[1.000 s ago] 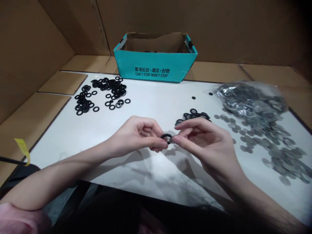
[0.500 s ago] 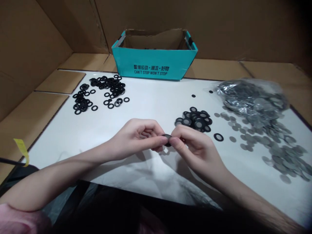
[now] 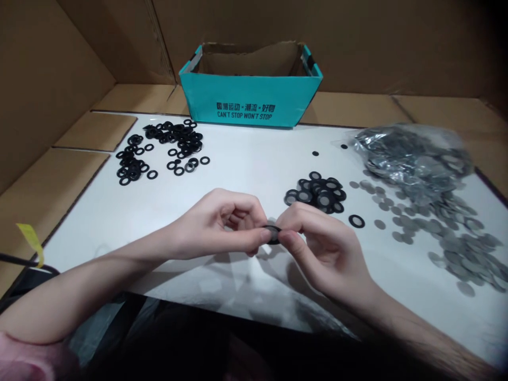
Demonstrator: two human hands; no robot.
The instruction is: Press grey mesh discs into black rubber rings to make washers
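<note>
One ring (image 3: pixel 273 242) sits pinched by our left hand (image 3: pixel 222 222) and right hand (image 3: pixel 327 246), both nearly closed, toward the front edge of the bench (image 3: pixel 242 164); uneven pressure could dislodge its disc (image 3: pixel 272 232).

Rings (image 3: pixel 186 138) left, discs (image 3: pixel 464 259) right

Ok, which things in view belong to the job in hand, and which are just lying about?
Likely in the job:
ring with grey centre, between left hand and right hand
loose black rings
loose grey discs
clear bag of discs
pile of filled rings

Apparently lying about:
yellow strip
two small dark discs
teal box, contents unclear
</note>
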